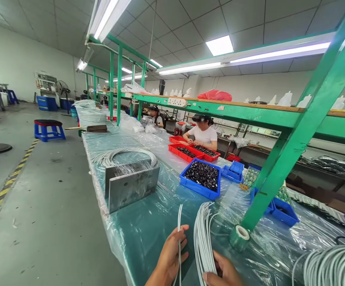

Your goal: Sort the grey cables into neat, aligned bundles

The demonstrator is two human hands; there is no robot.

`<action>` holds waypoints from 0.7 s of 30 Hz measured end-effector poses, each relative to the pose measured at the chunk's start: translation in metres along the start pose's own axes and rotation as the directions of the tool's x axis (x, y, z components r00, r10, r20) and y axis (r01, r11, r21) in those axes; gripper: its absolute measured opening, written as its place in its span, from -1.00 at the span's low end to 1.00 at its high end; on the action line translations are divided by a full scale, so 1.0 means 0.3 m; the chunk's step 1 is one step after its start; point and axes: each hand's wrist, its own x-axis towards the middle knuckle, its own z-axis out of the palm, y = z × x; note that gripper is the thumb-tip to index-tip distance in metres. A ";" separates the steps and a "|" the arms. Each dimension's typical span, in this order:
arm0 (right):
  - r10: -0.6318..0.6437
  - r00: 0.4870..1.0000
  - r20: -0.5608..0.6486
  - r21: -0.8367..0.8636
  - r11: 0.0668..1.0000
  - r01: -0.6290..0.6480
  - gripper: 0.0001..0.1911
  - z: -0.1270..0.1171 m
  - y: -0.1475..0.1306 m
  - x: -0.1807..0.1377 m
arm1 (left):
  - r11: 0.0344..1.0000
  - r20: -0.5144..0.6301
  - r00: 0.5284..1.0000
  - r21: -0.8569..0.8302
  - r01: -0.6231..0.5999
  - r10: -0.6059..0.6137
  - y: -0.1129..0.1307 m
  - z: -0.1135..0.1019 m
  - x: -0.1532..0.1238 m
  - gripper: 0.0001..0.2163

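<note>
My left hand (169,256) pinches a single thin white cable (179,222) that stands up from between its fingers, at the near edge of the green bench (148,226). Just to its right, my right hand (222,272) grips a bundle of white cables (203,234) that fans upward over the plastic sheet. The two hands are a short gap apart. A large coil of the same white cable (333,266) lies at the bottom right.
A blue tray of small black parts (202,176) sits ahead, red trays (187,151) behind it. A metal angle plate (130,184) stands at left. A green frame post (294,135) and tape roll (240,236) stand at right. Two people work further along.
</note>
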 end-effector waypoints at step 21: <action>0.128 0.950 -0.284 -0.023 0.990 -0.140 -0.40 -0.010 -0.057 -0.014 | 0.995 0.155 0.987 0.093 0.021 -0.035 -0.047 0.075 -0.008 -0.81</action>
